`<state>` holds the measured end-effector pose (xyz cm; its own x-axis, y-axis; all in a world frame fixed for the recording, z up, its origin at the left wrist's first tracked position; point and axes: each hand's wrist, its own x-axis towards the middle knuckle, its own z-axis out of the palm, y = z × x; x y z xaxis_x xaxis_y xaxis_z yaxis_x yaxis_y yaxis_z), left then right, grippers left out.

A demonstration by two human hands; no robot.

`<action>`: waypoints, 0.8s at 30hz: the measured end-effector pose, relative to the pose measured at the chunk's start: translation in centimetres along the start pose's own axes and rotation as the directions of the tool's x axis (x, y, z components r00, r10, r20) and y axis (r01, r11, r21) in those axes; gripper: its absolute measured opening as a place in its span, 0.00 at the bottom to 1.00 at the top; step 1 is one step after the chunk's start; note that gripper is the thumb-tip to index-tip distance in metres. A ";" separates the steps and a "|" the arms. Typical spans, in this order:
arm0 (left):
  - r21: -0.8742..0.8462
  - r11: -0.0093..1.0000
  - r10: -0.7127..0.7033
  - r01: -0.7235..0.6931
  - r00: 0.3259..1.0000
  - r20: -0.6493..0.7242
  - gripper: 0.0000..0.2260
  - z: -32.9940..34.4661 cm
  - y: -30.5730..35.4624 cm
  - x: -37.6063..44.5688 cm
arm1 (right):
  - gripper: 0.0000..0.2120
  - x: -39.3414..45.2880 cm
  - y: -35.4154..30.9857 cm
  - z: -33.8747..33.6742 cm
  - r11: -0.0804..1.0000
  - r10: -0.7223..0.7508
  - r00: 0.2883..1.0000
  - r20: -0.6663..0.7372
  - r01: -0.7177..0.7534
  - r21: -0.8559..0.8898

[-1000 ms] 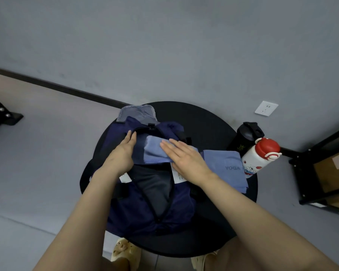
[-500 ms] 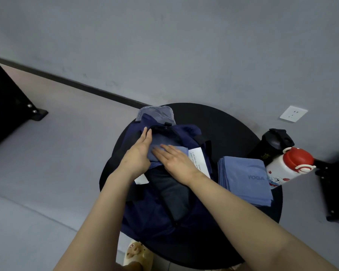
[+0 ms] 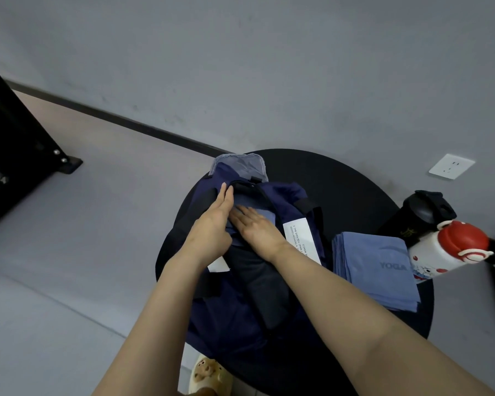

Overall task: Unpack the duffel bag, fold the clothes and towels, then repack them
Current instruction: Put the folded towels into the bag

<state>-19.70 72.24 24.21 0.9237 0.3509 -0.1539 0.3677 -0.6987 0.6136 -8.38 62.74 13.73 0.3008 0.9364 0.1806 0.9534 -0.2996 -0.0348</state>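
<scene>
The right hand (image 3: 256,228) lies flat, fingers straight and close together, pressing a folded light-blue cloth (image 3: 262,214) down into the open mouth of the navy duffel bag (image 3: 240,304). Only a small patch of that cloth shows beyond the fingertips. The left hand (image 3: 213,224) sits just beside it, touching it along the knuckles, fingers extended toward the far end of the bag and resting against the dark edge of the opening; the thumb is tucked under, and whether it pinches the fabric cannot be told.

The bag lies on a round black table (image 3: 340,178), its long axis running away from the person. A dark folded garment (image 3: 265,284) lies in the opening under the right wrist. A white label with printed text (image 3: 300,241) hangs on the bag's right side, and a smaller white tag (image 3: 219,264) shows below the left wrist. A grey-blue flap (image 3: 240,164) sticks out at the far end.

Right of the bag, apart from it, a folded blue towel marked YOGA (image 3: 375,270) lies on the table. Beyond it stand a black bottle (image 3: 423,212) and a white bottle with a red cap (image 3: 449,250), side by side. A wall socket (image 3: 451,166) sits on the grey wall, and a slipper (image 3: 209,375) shows under the table edge.
</scene>
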 end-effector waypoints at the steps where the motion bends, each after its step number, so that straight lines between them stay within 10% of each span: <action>1: 0.002 1.000 -0.001 0.001 1.000 0.002 0.42 0.1 0.0 0.0 | 0.32 -0.1 0.2 0.1 1.000 0.004 1.000 0.005 -0.004 -0.006; 14: 0.062 0.998 -0.021 0.016 0.997 0.075 0.40 0.9 -0.6 0.4 | 0.26 -3.0 5.7 -3.6 0.952 -0.050 0.991 -0.121 0.011 -0.306; 24: 0.040 0.999 -0.037 0.036 0.999 0.023 0.41 1.2 0.4 0.6 | 0.36 -2.3 1.6 -2.0 0.984 0.112 0.993 -0.049 -0.117 -0.134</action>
<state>-18.87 71.39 23.43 0.9118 0.3617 -0.1944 0.4046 -0.7100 0.5764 -7.54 59.75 15.19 0.4040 0.8871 0.2231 0.9000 -0.4291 0.0766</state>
